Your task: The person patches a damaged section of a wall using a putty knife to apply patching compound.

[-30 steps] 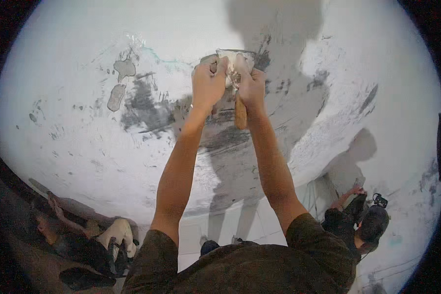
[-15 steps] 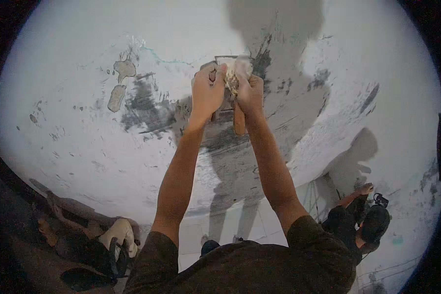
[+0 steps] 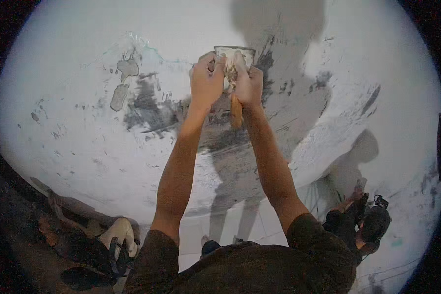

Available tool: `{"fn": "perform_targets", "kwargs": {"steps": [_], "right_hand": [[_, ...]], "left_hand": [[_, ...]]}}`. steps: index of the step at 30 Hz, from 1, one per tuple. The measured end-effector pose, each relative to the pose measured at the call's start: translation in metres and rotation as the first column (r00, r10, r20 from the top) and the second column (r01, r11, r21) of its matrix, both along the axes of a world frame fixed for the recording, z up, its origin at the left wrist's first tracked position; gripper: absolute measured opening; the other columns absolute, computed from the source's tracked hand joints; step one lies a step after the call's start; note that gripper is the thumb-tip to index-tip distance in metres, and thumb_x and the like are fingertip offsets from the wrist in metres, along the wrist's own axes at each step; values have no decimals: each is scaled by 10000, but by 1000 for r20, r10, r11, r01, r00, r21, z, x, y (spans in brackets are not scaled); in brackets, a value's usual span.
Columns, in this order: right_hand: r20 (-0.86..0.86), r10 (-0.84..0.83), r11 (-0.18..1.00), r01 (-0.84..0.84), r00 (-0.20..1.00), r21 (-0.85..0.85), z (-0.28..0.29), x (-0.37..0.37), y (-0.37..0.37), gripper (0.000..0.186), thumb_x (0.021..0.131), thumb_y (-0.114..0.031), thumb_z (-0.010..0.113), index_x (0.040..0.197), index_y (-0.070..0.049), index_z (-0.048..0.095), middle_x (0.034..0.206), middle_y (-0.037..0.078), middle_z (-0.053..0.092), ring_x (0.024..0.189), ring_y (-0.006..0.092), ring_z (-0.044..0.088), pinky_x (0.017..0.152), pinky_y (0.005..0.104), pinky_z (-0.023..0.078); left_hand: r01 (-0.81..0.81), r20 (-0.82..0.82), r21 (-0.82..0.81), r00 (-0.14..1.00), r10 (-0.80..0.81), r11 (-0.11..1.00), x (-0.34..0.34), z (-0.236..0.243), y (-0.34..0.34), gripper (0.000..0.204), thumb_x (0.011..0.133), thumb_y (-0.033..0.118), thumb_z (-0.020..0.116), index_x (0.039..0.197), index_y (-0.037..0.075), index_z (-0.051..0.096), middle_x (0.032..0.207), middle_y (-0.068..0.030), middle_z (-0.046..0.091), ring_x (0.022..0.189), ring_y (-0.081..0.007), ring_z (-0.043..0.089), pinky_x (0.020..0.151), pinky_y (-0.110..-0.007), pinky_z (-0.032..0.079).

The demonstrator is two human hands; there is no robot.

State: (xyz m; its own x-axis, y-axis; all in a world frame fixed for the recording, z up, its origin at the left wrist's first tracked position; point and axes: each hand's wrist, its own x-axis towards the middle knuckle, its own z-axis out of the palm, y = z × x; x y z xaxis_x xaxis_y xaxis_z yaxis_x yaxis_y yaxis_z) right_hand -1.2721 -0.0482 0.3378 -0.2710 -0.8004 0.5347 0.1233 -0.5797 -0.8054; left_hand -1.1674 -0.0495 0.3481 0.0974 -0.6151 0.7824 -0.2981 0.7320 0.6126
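Note:
Both arms reach forward to a whitish wall. My right hand [image 3: 248,87] is closed round a putty knife [image 3: 236,111], whose wooden handle sticks out below the fingers. The thumb lies along its broad blade, which is smeared with pale putty and has a dark far edge. Close on the left, my left hand [image 3: 206,87] is curled, its thumb at the left side of the blade. Whether a second tool lies inside that fist is hidden. The blade stands just in front of the wall; I cannot tell whether it touches.
The wall [image 3: 83,142] carries grey smears and two lumpy patches [image 3: 119,97] at the left. My shadow [image 3: 279,24] falls across it. A crouching person [image 3: 375,225] is at the lower right, another person [image 3: 73,250] at the lower left. Pale floor tiles [image 3: 255,220] show below.
Both hands have risen slightly. The blade now shows more of its face and dark far edge, and the wooden handle has shifted up and a little left. The person at right has moved a hand.

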Motion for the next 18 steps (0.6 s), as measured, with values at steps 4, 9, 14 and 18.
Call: {"fn": "perform_targets", "kwargs": {"steps": [4, 9, 14, 18], "right_hand": [[-3, 41, 999, -41, 999, 30, -3, 0, 16, 486, 960, -355, 548, 570, -67, 516, 525, -34, 480, 454, 62, 383, 404, 269, 287], [24, 83, 995, -81, 996, -66, -22, 2, 4, 482, 961, -330, 549, 551, -78, 514, 511, -38, 456, 456, 53, 375, 399, 272, 265], [-58, 30, 999, -31, 998, -21, -18, -5, -4, 447, 960, -295, 557, 578, -69, 504, 530, -48, 443, 479, 53, 353, 421, 287, 263], [52, 9, 994, -4, 999, -106, -20, 7, -5, 431, 965, -305, 549, 612, -60, 520, 552, -51, 462, 519, 50, 379, 446, 282, 294]], "left_hand": [[24, -40, 47, 999, -22, 999, 0, -12, 7, 373, 931, 263, 554, 686, -16, 517, 529, -106, 456, 490, -175, 395, 496, -352, 347], [-64, 14, -105, 998, 66, 992, 3, -23, -3, 328, 921, 223, 567, 700, -18, 540, 526, -119, 474, 476, -175, 443, 494, -375, 351], [56, -1, 44, 998, -56, 997, 5, -9, 9, 364, 955, 303, 541, 729, 18, 524, 582, 21, 421, 565, -81, 366, 530, -264, 323], [-51, 27, -72, 998, 53, 996, 1, -18, 3, 340, 928, 213, 555, 676, -7, 497, 511, -69, 434, 481, -146, 377, 479, -317, 333]]}}
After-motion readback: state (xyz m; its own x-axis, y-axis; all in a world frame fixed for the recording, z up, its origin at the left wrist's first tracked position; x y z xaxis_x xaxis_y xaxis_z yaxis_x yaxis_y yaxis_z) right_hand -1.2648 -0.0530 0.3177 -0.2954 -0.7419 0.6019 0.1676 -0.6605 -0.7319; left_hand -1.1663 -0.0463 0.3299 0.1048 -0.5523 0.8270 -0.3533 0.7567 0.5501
